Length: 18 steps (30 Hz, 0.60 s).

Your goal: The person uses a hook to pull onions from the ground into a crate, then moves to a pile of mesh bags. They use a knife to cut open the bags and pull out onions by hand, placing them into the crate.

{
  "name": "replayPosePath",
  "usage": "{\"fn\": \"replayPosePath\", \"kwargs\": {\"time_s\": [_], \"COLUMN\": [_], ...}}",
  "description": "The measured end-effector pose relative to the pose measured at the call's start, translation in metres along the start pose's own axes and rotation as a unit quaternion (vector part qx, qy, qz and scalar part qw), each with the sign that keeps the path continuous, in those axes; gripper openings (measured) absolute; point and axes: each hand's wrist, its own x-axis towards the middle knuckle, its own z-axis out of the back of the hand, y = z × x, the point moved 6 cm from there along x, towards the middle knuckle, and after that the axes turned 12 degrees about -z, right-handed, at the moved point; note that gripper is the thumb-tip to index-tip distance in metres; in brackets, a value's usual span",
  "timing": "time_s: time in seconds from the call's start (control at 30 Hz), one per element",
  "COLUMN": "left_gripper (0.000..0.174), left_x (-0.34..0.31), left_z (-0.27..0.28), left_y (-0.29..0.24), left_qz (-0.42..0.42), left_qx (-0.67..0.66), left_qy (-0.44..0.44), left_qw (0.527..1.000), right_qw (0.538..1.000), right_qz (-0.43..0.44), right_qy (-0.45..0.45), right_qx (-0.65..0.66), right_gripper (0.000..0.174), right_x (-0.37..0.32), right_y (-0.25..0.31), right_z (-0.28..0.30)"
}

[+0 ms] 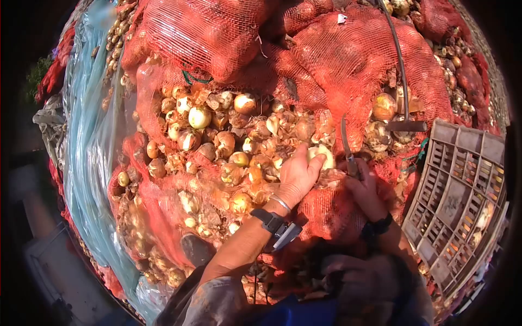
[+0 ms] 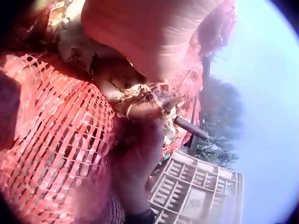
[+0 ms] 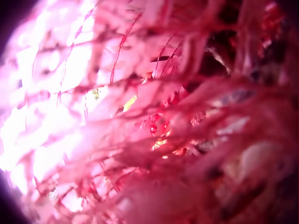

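My left hand (image 1: 298, 175) holds a pale, peeled-looking onion (image 1: 326, 156) between thumb and fingers, over a heap of loose onions (image 1: 239, 158). Just right of it, my right hand (image 1: 364, 190) grips a knife (image 1: 346, 136) by its handle, the thin curved blade pointing up and away from me. Both hands are close above a red mesh sack (image 1: 321, 209). In the left wrist view, the palm of my left hand (image 2: 145, 32) hangs over papery onion skins (image 2: 145, 102). Blurred red netting (image 3: 140, 112) fills the right wrist view, hiding the right hand there.
Full red mesh sacks (image 1: 201, 32) lie at the far side. A plastic crate (image 1: 451, 204) leans at the right, near a bent metal rod with a dark handle (image 1: 406, 126). Bluish plastic sheeting (image 1: 92, 157) runs along the left. A dark shoe (image 1: 197, 250) stands among the onions.
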Motion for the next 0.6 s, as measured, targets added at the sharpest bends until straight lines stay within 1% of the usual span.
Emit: {"fn": "replayPosePath", "kwargs": {"time_s": [0.03,0.07,0.1,0.13,0.17,0.2,0.23,0.27,0.3,0.37,0.4,0.43,0.47,0.5,0.53,0.57,0.6], "left_gripper": [0.054,0.054,0.048,0.043,0.033,0.023,0.018,0.012,0.020,0.033,0.044,0.055,0.052,0.050,0.044,0.042,0.041], "left_x": [-0.013,-0.016,-0.009,0.001,0.017,0.031,0.046,0.056,0.065,0.077,0.082,0.087,0.088,0.093,0.102,0.107,0.112], "left_z": [-0.004,0.002,0.017,0.031,0.055,0.074,0.082,0.085,0.084,0.075,0.072,0.069,0.066,0.065,0.064,0.067,0.069], "left_y": [-0.052,-0.046,-0.050,-0.054,-0.042,-0.028,-0.009,0.008,0.025,0.043,0.038,0.033,0.029,0.029,0.034,0.030,0.026], "left_qz": [-0.076,-0.065,-0.141,-0.221,-0.213,-0.271,-0.277,-0.299,-0.289,-0.319,-0.275,-0.225,-0.225,-0.226,-0.204,-0.196,-0.179], "left_qx": [0.093,0.089,0.129,0.169,0.177,0.266,0.366,0.414,0.456,0.491,0.507,0.506,0.502,0.499,0.511,0.511,0.513], "left_qy": [0.080,0.078,0.036,-0.004,-0.073,-0.119,-0.063,-0.059,0.019,0.082,0.125,0.154,0.156,0.151,0.175,0.162,0.175], "left_qw": [0.990,0.991,0.981,0.961,0.958,0.917,0.886,0.858,0.841,0.806,0.807,0.818,0.820,0.823,0.816,0.821,0.821], "right_qw": [0.998,0.996,0.997,0.997,0.996,0.996,1.000,0.998,0.998,0.999,0.999,1.000,0.999,0.999,0.999,0.999,0.999], "right_qz": [-0.050,-0.033,-0.035,-0.029,-0.027,-0.032,0.011,0.056,0.053,0.001,-0.006,0.013,0.033,0.029,0.035,0.043,0.042], "right_qy": [-0.005,-0.037,-0.033,-0.001,0.025,0.018,0.000,-0.018,-0.022,-0.009,-0.013,-0.014,-0.014,-0.013,-0.012,-0.013,-0.014], "right_qx": [0.039,0.071,0.067,0.069,0.075,0.080,0.022,-0.038,-0.038,-0.035,-0.037,-0.025,-0.010,-0.011,-0.014,-0.017,-0.018], "right_gripper": [0.032,0.035,0.035,0.035,0.036,0.036,0.037,0.037,0.037,0.037,0.037,0.037,0.037,0.037,0.037,0.038,0.038], "right_x": [-0.003,-0.001,0.001,0.000,-0.004,-0.005,-0.001,0.003,0.003,0.000,0.002,0.003,0.003,0.006,0.005,0.003,0.003], "right_y": [-0.006,-0.015,-0.011,-0.003,-0.002,-0.009,-0.011,-0.008,-0.005,-0.005,-0.007,-0.007,-0.008,-0.009,-0.007,-0.006,-0.006], "right_z": [0.001,0.006,0.003,-0.001,-0.004,-0.001,0.003,0.006,0.006,0.005,0.006,0.005,0.002,0.000,-0.001,0.001,0.003]}}
